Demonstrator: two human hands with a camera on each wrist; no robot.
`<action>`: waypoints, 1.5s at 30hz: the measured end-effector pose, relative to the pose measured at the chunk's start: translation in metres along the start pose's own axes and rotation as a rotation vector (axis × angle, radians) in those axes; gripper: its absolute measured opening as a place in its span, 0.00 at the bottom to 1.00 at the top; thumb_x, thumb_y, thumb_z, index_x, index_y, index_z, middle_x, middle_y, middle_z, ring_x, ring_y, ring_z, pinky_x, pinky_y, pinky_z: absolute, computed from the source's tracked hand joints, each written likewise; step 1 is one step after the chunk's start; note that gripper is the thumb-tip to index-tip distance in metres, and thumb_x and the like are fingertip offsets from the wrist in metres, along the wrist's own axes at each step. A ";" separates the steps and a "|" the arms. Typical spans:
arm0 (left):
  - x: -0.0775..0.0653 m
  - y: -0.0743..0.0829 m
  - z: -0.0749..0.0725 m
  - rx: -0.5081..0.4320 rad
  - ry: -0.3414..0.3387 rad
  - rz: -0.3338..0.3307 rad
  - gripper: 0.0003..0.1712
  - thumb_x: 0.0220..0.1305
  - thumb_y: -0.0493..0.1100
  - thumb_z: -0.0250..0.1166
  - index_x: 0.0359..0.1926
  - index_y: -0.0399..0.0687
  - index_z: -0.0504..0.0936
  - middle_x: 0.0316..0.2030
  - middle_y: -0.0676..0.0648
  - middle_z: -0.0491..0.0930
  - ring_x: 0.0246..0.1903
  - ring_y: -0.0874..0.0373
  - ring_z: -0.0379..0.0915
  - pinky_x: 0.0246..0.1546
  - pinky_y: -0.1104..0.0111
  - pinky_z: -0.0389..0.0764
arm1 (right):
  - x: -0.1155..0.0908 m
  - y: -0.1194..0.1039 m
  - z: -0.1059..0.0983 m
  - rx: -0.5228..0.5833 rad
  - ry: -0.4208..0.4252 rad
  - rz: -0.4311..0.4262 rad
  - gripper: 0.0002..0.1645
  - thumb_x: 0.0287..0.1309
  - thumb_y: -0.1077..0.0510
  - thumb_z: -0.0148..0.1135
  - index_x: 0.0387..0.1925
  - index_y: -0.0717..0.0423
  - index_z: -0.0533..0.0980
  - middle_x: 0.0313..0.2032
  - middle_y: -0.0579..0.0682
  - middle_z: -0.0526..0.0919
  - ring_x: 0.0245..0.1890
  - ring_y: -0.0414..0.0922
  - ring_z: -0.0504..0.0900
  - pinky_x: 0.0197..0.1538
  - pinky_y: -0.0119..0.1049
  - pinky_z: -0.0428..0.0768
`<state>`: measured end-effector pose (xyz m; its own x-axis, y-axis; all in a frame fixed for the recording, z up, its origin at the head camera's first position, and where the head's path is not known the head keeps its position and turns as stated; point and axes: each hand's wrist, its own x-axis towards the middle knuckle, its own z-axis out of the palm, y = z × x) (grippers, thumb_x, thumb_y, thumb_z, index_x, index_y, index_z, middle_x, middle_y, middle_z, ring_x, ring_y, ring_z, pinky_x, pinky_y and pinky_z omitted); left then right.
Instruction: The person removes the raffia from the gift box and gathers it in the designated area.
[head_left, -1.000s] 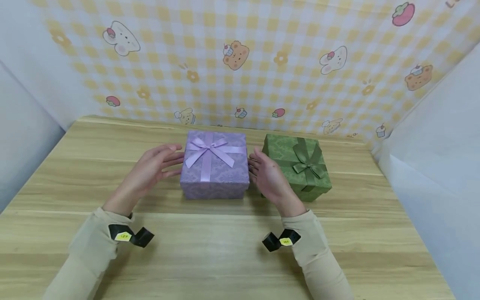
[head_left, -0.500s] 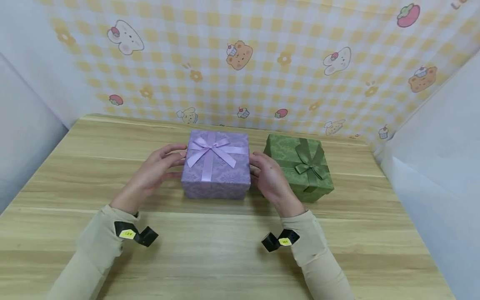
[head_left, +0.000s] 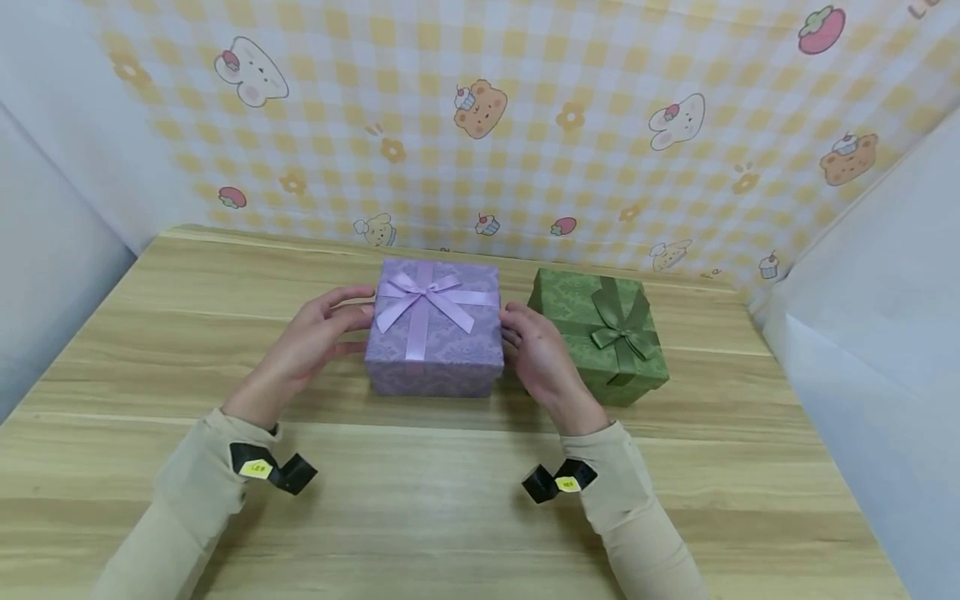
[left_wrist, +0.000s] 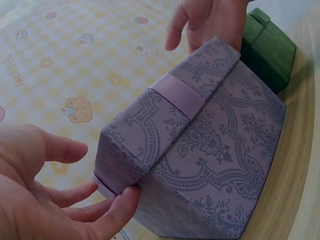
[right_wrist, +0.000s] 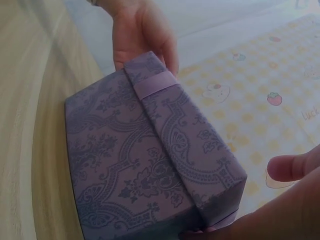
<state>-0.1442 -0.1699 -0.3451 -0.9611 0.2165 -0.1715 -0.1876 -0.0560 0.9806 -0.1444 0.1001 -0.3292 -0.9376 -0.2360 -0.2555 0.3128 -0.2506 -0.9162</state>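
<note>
A purple patterned gift box with a lilac ribbon bow stands on the wooden table between both hands. My left hand is at its left side; in the left wrist view, loosely bent fingers touch the lid's side near its lower edge, with the thumb apart from the box. On the other side, my right hand has its fingertips against the lid. Its thumb stands clear of the box in the right wrist view, and most of its other fingers are hidden there.
A green gift box with a dark green bow stands close to the right of the right hand. Behind the table hangs a yellow checked cloth with cartoon prints. White sheets flank both sides.
Both hands have closed in slightly on the purple box, and the left fingers have come up to its side. The head view has shifted a little. The green box stays in place.
</note>
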 end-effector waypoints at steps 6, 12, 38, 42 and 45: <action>0.004 -0.002 0.000 -0.022 0.030 -0.066 0.30 0.68 0.43 0.55 0.66 0.34 0.58 0.47 0.51 0.73 0.47 0.60 0.70 0.45 0.66 0.75 | 0.007 0.006 0.004 -0.050 0.055 -0.016 0.35 0.66 0.65 0.45 0.68 0.72 0.44 0.69 0.61 0.48 0.66 0.51 0.54 0.66 0.42 0.54; 0.013 -0.004 0.002 -0.073 0.040 -0.144 0.34 0.67 0.47 0.56 0.67 0.34 0.56 0.48 0.49 0.69 0.47 0.58 0.67 0.45 0.68 0.73 | 0.016 0.014 0.006 -0.128 0.165 -0.029 0.30 0.65 0.63 0.48 0.66 0.69 0.55 0.63 0.60 0.62 0.60 0.49 0.63 0.59 0.43 0.64; 0.014 -0.003 -0.019 -0.103 -0.050 -0.187 0.17 0.68 0.45 0.54 0.50 0.38 0.66 0.34 0.54 0.76 0.35 0.62 0.74 0.39 0.67 0.77 | 0.019 0.020 0.003 -0.112 0.052 0.092 0.25 0.65 0.57 0.53 0.59 0.68 0.64 0.32 0.47 0.76 0.29 0.37 0.76 0.33 0.31 0.73; 0.013 0.000 -0.020 -0.058 -0.050 -0.171 0.21 0.68 0.46 0.54 0.53 0.35 0.65 0.36 0.53 0.76 0.36 0.61 0.74 0.39 0.65 0.77 | 0.017 0.018 0.003 -0.091 0.050 0.079 0.26 0.65 0.57 0.53 0.60 0.68 0.63 0.31 0.47 0.76 0.28 0.38 0.76 0.32 0.31 0.73; 0.013 0.001 -0.019 -0.029 -0.054 -0.154 0.26 0.68 0.47 0.54 0.57 0.31 0.62 0.38 0.52 0.75 0.37 0.61 0.75 0.37 0.65 0.78 | 0.017 0.016 0.004 -0.098 0.070 0.064 0.25 0.64 0.58 0.54 0.59 0.67 0.64 0.32 0.47 0.76 0.28 0.38 0.75 0.30 0.30 0.72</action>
<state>-0.1606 -0.1860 -0.3485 -0.9084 0.2767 -0.3134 -0.3383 -0.0460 0.9399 -0.1545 0.0883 -0.3472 -0.9255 -0.1816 -0.3324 0.3593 -0.1433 -0.9221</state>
